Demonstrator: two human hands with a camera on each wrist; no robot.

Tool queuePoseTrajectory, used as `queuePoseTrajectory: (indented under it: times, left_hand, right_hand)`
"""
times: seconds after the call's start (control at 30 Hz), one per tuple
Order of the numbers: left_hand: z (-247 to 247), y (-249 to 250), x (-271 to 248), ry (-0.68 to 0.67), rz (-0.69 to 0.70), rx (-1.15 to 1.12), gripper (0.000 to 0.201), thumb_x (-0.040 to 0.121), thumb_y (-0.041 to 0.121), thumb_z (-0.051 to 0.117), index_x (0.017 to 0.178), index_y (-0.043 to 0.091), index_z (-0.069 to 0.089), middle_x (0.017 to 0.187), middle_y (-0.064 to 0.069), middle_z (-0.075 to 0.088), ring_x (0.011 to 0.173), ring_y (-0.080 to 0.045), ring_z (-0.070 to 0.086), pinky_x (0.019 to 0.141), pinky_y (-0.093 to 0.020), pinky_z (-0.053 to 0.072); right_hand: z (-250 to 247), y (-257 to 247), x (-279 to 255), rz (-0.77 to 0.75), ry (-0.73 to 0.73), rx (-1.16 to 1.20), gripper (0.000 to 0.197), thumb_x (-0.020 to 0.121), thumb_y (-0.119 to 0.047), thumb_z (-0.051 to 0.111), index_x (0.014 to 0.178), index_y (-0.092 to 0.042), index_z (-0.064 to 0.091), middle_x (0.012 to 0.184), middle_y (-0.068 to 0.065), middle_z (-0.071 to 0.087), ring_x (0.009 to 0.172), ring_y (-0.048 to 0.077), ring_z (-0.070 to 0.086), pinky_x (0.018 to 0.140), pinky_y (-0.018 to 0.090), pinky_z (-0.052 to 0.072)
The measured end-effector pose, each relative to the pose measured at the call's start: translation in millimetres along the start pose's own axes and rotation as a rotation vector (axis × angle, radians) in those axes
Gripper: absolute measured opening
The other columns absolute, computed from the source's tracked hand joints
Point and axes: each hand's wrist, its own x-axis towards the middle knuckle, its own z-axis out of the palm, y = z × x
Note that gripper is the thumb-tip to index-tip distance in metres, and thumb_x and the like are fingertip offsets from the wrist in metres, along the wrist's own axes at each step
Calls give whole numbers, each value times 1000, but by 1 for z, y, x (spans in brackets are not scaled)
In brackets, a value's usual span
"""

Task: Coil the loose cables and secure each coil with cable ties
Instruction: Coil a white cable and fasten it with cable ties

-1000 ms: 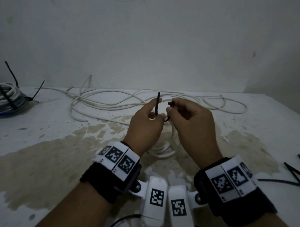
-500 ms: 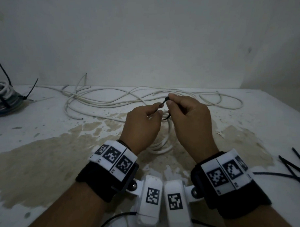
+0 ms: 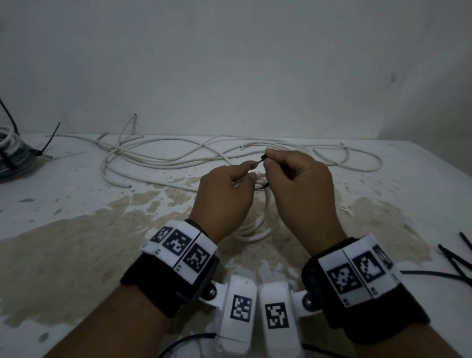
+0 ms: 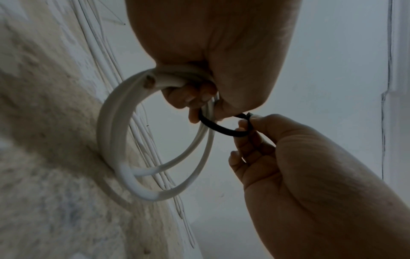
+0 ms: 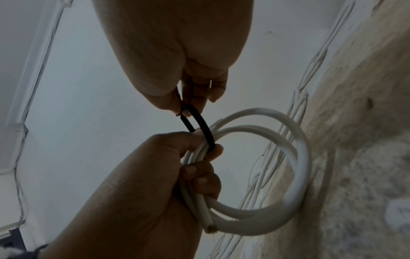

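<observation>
A small white cable coil (image 3: pixel 258 227) hangs upright from my left hand (image 3: pixel 249 170), its lower edge resting on the stained table (image 3: pixel 71 238). In the left wrist view the left hand (image 4: pixel 195 98) grips the coil (image 4: pixel 115 140) at its top. A black cable tie (image 4: pixel 221 129) loops round the bundled strands. My right hand (image 3: pixel 267 161) pinches the tie's head (image 3: pixel 263 157) between thumb and forefinger. The left thumb and forefinger hold the tie's tail against that head. The right wrist view shows the tie (image 5: pixel 204 128) running from the right fingertips (image 5: pixel 188 106) round the coil (image 5: pixel 299 157).
A long loose white cable (image 3: pixel 175 157) sprawls across the back of the table. A tied cable bundle (image 3: pixel 4 152) with black ties sticking up lies far left. Spare black cable ties (image 3: pixel 462 264) lie at the right edge. A wall stands close behind.
The tie's tail stood upright in the left fingers a second ago. It has been bent over to the head in the right fingers, so the tie now forms a loop.
</observation>
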Motion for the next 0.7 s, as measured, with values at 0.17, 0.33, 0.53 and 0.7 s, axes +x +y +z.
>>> queuePoseTrajectory:
  times: [0.17,0.33,0.53,0.7]
  left_hand:
    - [0,0,0,1,11,-2,29,94,20,54,121,22,66,117,5,68,110,-4,59,84,-3,38]
    - [0,0,0,-8,31,1,29,94,18,54,121,20,66,117,5,68,107,-3,59,79,2,37]
    - [0,-1,0,4,68,27,29,94,18,55,121,20,65,119,4,67,111,-4,57,77,8,33]
    - [0,0,-1,11,73,47,29,94,18,53,121,19,66,116,1,68,107,-6,60,75,4,35]
  right_hand:
    - [0,0,-1,4,-12,-11,19,88,-8,60,103,-11,72,84,-24,58,80,-12,57,73,2,41]
    - [-1,-2,-2,32,-13,7,18,88,-9,61,101,-13,73,85,-19,62,82,-6,60,77,9,46]
    - [-1,-4,-2,4,26,10,18,88,-8,61,101,-13,72,85,-19,62,80,-6,59,73,7,45]
    - [0,-2,-2,25,-11,3,17,88,-8,61,100,-14,72,86,-18,62,81,-5,59,73,6,44]
